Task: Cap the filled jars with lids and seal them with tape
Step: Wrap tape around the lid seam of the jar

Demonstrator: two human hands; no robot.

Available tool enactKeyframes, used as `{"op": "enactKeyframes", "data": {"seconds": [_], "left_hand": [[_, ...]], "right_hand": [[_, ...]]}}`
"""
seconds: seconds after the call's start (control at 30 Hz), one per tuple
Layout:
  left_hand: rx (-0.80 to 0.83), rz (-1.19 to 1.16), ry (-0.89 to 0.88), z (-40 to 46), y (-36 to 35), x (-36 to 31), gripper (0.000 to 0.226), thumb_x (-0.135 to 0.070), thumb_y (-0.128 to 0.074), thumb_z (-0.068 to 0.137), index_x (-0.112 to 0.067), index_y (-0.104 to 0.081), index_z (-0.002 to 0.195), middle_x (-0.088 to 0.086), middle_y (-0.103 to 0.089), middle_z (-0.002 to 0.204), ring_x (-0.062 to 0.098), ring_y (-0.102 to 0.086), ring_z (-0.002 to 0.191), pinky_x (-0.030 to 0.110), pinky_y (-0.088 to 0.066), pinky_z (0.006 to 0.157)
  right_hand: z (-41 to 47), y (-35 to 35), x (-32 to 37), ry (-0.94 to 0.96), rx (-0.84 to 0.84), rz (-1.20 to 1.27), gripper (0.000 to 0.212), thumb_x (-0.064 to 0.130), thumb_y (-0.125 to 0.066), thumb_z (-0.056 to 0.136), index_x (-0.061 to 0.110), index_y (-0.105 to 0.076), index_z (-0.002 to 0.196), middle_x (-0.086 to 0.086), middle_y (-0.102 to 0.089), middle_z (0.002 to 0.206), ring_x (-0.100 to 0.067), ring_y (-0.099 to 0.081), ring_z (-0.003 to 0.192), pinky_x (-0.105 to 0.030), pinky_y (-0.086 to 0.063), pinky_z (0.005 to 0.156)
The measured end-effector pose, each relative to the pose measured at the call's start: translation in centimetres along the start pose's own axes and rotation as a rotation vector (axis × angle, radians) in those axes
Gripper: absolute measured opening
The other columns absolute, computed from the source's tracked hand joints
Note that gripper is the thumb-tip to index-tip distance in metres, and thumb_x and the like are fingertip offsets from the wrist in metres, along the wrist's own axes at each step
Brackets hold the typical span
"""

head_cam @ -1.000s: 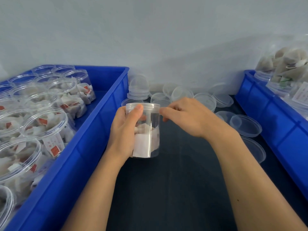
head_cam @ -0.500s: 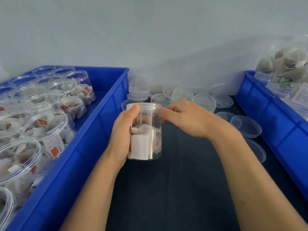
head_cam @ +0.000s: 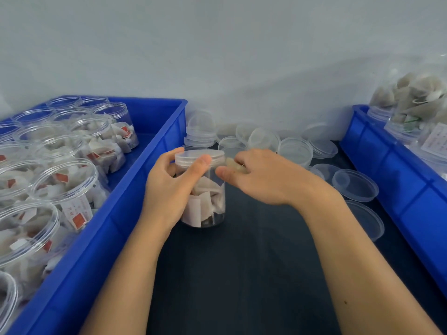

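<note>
- A clear jar [head_cam: 205,197] is seen upright on the dark table [head_cam: 242,274], its long axis vertical, mouth toward the ceiling and capped with a clear lid [head_cam: 199,157].
- It is placed at the middle of the table, in the lane between the two blue bins.
- White sachets are packed inside the jar, filling roughly its lower two thirds.
- The jar is gripped by the left hand [head_cam: 169,189] from the 9 o'clock side: the thumb is pressed across the front just under the lid, the fingers curled round the back.
- The right hand [head_cam: 263,177] is held at the jar's 3 o'clock, level with the lid; its thumb and forefinger are drawn together as if pinching, though what lies between them cannot be made out, tape or otherwise.
- At 9 o'clock of the jar a left blue bin [head_cam: 145,189] is seen, crowded with open filled jars [head_cam: 70,189], red-tagged sachets showing through.
- At 12 o'clock, against the wall, loose clear lids [head_cam: 295,148] are heaped, some stacked [head_cam: 200,137], some tipped on edge.
- More lids [head_cam: 354,184] are scattered at 3 o'clock, lying flat on the table beside the right blue bin [head_cam: 387,170].
- In that bin, at 2 o'clock, a bag of pale sachets [head_cam: 416,93] is piled over further jars.
- The right forearm is stretched across the table from 5 o'clock; the lane in front of the jar is crossed by both forearms.
</note>
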State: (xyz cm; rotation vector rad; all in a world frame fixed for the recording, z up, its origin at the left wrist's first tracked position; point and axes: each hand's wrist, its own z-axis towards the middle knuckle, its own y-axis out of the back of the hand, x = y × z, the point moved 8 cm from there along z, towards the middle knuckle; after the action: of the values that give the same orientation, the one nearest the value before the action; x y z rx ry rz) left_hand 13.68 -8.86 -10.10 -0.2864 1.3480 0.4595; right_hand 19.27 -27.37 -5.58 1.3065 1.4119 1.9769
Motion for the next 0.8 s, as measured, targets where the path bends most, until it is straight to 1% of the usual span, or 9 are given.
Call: {"op": "enactKeyframes", "data": {"seconds": [0.07,0.17,0.23,0.3,0.4,0.5,0.6,0.7,0.8], "left_hand": [[-0.005,-0.011,0.003,-0.1,-0.1,0.1,0.091,-0.075,-0.076,0.066,-0.026,-0.063,0.142,-0.021,-0.076,0.119,0.001,-0.074,0.108,0.031,-0.06,0.094],[0.008,0.009,-0.003,-0.3,-0.6,0.3,0.08,-0.072,-0.069,0.078,-0.029,-0.059,0.145,-0.034,-0.07,0.117,-0.004,-0.07,0.113,0.027,-0.057,0.097],[0.008,-0.007,0.004,-0.6,-1.0,0.5,0.075,-0.074,-0.066,0.077,-0.034,-0.058,0.141,-0.03,-0.07,0.118,0.0,-0.07,0.114,0.031,-0.056,0.1],[-0.019,0.013,-0.001,-0.8,-1.0,0.6,0.081,-0.077,-0.059,0.074,-0.034,-0.056,0.142,-0.02,-0.069,0.124,0.008,-0.07,0.117,0.041,-0.056,0.103],[-0.041,0.078,-0.024,-0.9,-0.8,0.4,0.075,-0.078,-0.057,0.074,-0.038,-0.057,0.137,-0.012,-0.072,0.117,0.009,-0.072,0.107,0.048,-0.059,0.099],[-0.029,0.159,-0.063,-1.0,-1.1,-0.3,0.081,-0.08,-0.069,0.067,-0.039,-0.056,0.136,-0.027,-0.072,0.11,-0.004,-0.071,0.098,0.03,-0.058,0.085],[-0.045,0.266,-0.109,-1.2,-1.2,-1.0,0.094,-0.079,-0.081,0.06,-0.035,-0.052,0.138,-0.045,-0.06,0.112,-0.014,-0.067,0.094,0.019,-0.053,0.075],[-0.063,0.375,-0.144,-1.5,-1.2,-1.6,0.095,-0.083,-0.079,0.058,-0.037,-0.047,0.135,-0.033,-0.064,0.109,-0.009,-0.066,0.097,0.019,-0.053,0.074],[-0.068,0.426,-0.179,-1.6,-1.2,-1.9,0.096,-0.087,-0.073,0.06,-0.037,-0.047,0.138,-0.022,-0.064,0.114,0.001,-0.065,0.106,0.025,-0.055,0.08]], "right_hand": [[-0.1,0.0,0.0,0.007,0.032,0.016,0.052,0.066,-0.049,0.099,0.02,-0.049,0.076,0.006,-0.056,0.073,-0.014,-0.054,0.064,-0.033,-0.033,0.058],[-0.1,0.2,0.0,0.01,0.034,0.038,0.053,0.063,-0.048,0.101,0.021,-0.043,0.071,0.012,-0.049,0.064,-0.008,-0.047,0.055,-0.032,-0.032,0.057],[-0.2,0.4,0.1,0.013,0.019,0.041,0.054,0.062,-0.048,0.101,0.022,-0.04,0.067,0.012,-0.044,0.056,-0.007,-0.042,0.049,-0.032,-0.032,0.056],[-0.2,0.5,0.4,0.022,0.009,0.024,0.055,0.061,-0.048,0.102,0.02,-0.04,0.065,0.011,-0.042,0.055,-0.01,-0.041,0.05,-0.033,-0.034,0.056],[-0.2,0.5,0.4,0.025,0.019,0.023,0.059,0.061,-0.05,0.102,0.011,-0.049,0.071,0.009,-0.043,0.055,-0.011,-0.04,0.049,-0.034,-0.035,0.054],[-0.4,0.7,0.2,0.034,0.018,-0.01,0.058,0.063,-0.049,0.101,0.011,-0.06,0.077,0.005,-0.05,0.057,-0.008,-0.042,0.048,-0.032,-0.035,0.053],[-0.3,0.7,-0.2,0.027,0.044,-0.04,0.058,0.063,-0.045,0.101,0.011,-0.071,0.092,-0.006,-0.068,0.077,-0.017,-0.06,0.065,-0.038,-0.047,0.061],[-0.2,0.0,-0.7,-0.01,0.107,-0.08,0.052,0.058,-0.043,0.104,0.018,-0.071,0.089,0.003,-0.073,0.076,-0.02,-0.07,0.075,-0.041,-0.056,0.073],[-0.2,-0.6,-1.0,-0.026,0.165,-0.009,0.046,0.056,-0.044,0.106,0.023,-0.07,0.086,0.007,-0.073,0.073,-0.017,-0.071,0.074,-0.037,-0.055,0.07]]}}
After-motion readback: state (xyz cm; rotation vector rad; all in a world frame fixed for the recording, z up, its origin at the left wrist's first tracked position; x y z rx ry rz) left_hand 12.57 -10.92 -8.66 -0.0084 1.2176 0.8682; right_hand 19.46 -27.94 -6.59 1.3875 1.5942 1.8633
